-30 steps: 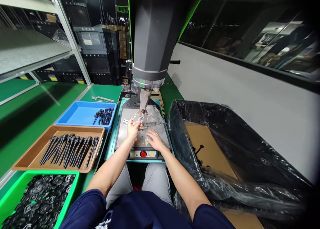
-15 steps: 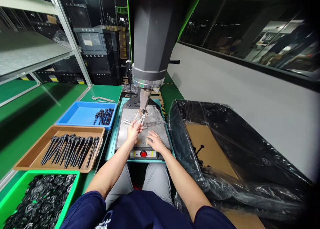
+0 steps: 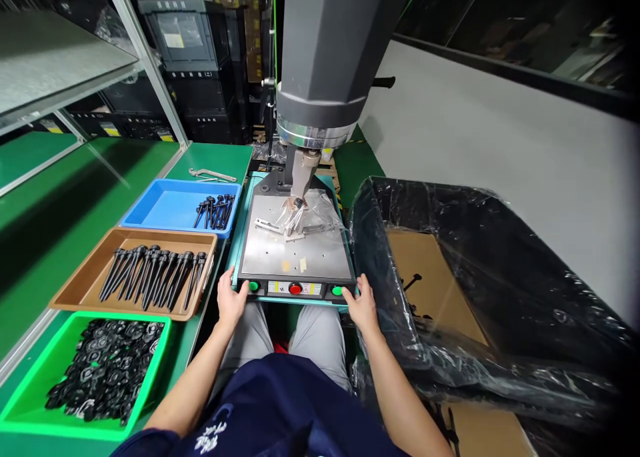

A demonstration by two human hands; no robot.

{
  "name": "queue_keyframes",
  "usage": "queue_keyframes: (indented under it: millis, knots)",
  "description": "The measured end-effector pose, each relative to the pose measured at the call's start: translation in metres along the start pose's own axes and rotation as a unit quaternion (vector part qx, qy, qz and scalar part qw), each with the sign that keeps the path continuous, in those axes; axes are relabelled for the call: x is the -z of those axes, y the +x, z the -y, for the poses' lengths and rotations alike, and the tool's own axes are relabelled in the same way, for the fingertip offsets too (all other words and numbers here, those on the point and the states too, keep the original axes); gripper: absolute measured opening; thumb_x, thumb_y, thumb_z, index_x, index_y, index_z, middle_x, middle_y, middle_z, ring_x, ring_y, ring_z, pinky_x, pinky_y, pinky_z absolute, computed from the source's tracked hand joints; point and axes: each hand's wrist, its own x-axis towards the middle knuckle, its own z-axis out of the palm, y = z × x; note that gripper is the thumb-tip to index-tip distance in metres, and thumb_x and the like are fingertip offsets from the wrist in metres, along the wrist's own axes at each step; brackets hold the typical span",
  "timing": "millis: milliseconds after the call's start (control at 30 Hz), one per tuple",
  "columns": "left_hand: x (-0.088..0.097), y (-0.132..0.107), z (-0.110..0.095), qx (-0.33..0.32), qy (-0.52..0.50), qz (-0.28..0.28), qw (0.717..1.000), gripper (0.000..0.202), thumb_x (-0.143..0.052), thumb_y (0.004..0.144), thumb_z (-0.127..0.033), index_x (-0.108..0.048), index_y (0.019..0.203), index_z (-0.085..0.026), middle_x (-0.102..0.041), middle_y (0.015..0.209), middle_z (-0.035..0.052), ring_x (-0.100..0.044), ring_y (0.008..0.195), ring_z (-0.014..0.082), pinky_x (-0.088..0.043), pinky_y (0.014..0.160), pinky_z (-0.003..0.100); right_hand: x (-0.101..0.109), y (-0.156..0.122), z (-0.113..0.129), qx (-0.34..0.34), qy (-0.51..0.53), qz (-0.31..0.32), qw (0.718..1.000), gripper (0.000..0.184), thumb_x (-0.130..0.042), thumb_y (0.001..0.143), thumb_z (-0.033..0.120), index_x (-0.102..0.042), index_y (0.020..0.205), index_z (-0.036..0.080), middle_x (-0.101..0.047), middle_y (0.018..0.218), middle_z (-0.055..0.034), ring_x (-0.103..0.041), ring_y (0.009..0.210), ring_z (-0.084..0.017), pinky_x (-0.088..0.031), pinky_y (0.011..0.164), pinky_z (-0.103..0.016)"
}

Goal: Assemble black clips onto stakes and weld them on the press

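My left hand (image 3: 232, 300) is at the front left corner of the press machine's base, its thumb at the left green button (image 3: 254, 286) and its fingers apart along the side. At the opposite corner my right hand (image 3: 363, 306) has its thumb at the right green button (image 3: 337, 290), fingers spread over the edge. Neither hand holds anything. Between the buttons is a red button (image 3: 295, 288). A small black part (image 3: 299, 204) sits in a fixture wrapped in clear film on the metal plate (image 3: 260, 254), right under the machine's metal tool head (image 3: 301, 174).
To my left are a blue tray (image 3: 155, 207) and a brown tray (image 3: 83, 290) with black stemmed parts, plus a green bin (image 3: 30, 390) of small black parts. A wrench (image 3: 215, 174) lies behind them. A black plastic-lined box (image 3: 450, 210) stands to the right.
Both hands have drawn back from the plate and moved apart to the front corners, at the green buttons. The camera view has shifted slightly.
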Motion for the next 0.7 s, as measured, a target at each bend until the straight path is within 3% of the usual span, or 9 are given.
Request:
queue_keyframes:
  millis: [133, 367, 700]
  knots:
    - [-0.003, -0.007, 0.019, 0.028, 0.021, 0.057, 0.998, 0.061, -0.069, 0.078, -0.043, -0.056, 0.133, -0.02, -0.06, 0.13, 0.014, -0.059, 0.118, 0.0309, -0.047, 0.1, 0.045, -0.012, -0.007, -0.019, -0.01, 0.015, 0.03, 0.999, 0.08, -0.059, 0.079, 0.057, -0.041, 0.146, 0.018, -0.054, 0.141, -0.0199, -0.055, 0.127, -0.035, -0.05, 0.099, -0.051]
    - [-0.005, 0.003, 0.022, 0.027, 0.032, 0.06, 0.997, 0.057, -0.07, 0.076, -0.044, -0.06, 0.127, -0.02, -0.063, 0.121, 0.0124, -0.062, 0.107, 0.0301, -0.05, 0.092, 0.042, -0.015, -0.002, -0.015, -0.019, 0.004, 0.006, 1.0, 0.072, -0.064, 0.076, 0.057, -0.052, 0.137, 0.02, -0.061, 0.132, -0.0156, -0.059, 0.121, -0.034, -0.049, 0.1, -0.049]
    - [-0.009, 0.003, 0.026, 0.038, 0.044, 0.049, 0.997, 0.057, -0.069, 0.076, -0.044, -0.059, 0.127, -0.02, -0.063, 0.118, 0.0113, -0.062, 0.102, 0.0285, -0.05, 0.092, 0.044, -0.015, -0.005, -0.006, -0.03, 0.002, -0.003, 1.0, 0.076, -0.063, 0.076, 0.059, -0.051, 0.138, 0.017, -0.058, 0.131, -0.0177, -0.055, 0.123, -0.034, -0.045, 0.103, -0.049]
